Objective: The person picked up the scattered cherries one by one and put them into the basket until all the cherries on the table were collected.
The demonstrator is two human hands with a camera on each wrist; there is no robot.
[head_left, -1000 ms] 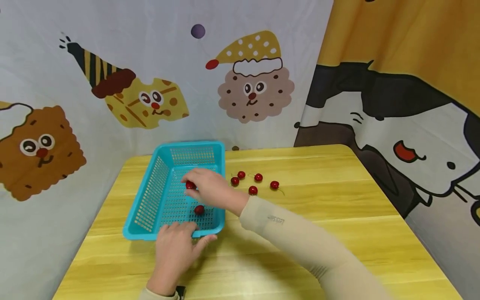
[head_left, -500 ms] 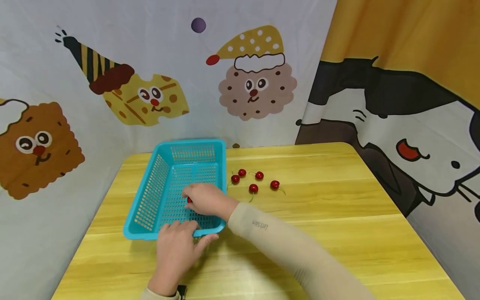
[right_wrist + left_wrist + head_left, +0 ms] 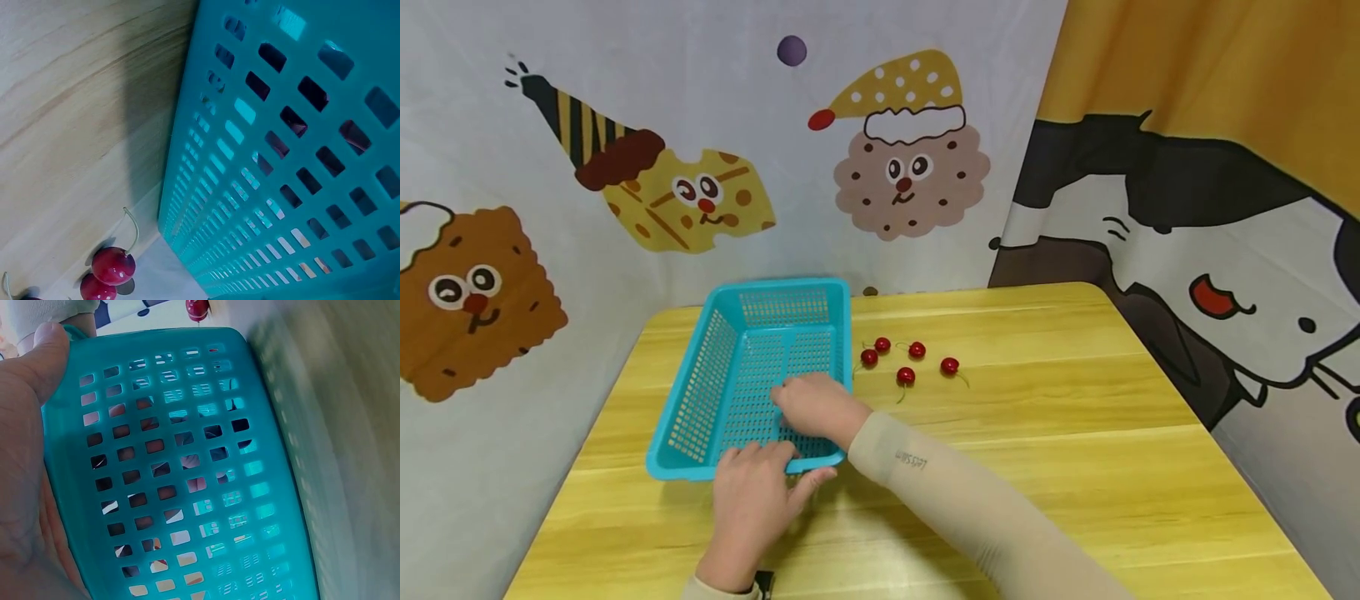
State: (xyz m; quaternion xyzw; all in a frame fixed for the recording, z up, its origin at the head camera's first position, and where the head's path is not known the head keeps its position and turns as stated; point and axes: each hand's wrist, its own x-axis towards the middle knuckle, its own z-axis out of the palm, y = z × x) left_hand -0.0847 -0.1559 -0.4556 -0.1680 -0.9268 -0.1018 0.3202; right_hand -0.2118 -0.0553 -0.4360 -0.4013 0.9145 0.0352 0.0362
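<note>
A blue-green perforated plastic basket (image 3: 681, 473) stands at the left of the table. My left hand (image 3: 752, 492) grips its near rim, fingers over the edge; the left wrist view shows the thumb (image 3: 50, 356) at the rim beside the end wall. Inside the near right part of the basket is my right hand (image 3: 816, 404), back of the hand up and fingertips low near the floor. What lies under or between its fingers is hidden. Several red cherries (image 3: 906, 377) with stems lie on the table right of the basket; two show clearly in the right wrist view, one cherry (image 3: 114, 265) with its stem raised.
The yellow wood-grain table (image 3: 1037, 450) stretches to the right of the basket and in front of it. Behind the table hangs a white cloth (image 3: 805, 183) with cartoon figures, and a cat-print curtain (image 3: 1195, 208) hangs at the right.
My right hand has moved down and toward the near end of the basket. The cherry in its fingers and the one on the basket floor have gone out of sight. My left hand has stayed put.
</note>
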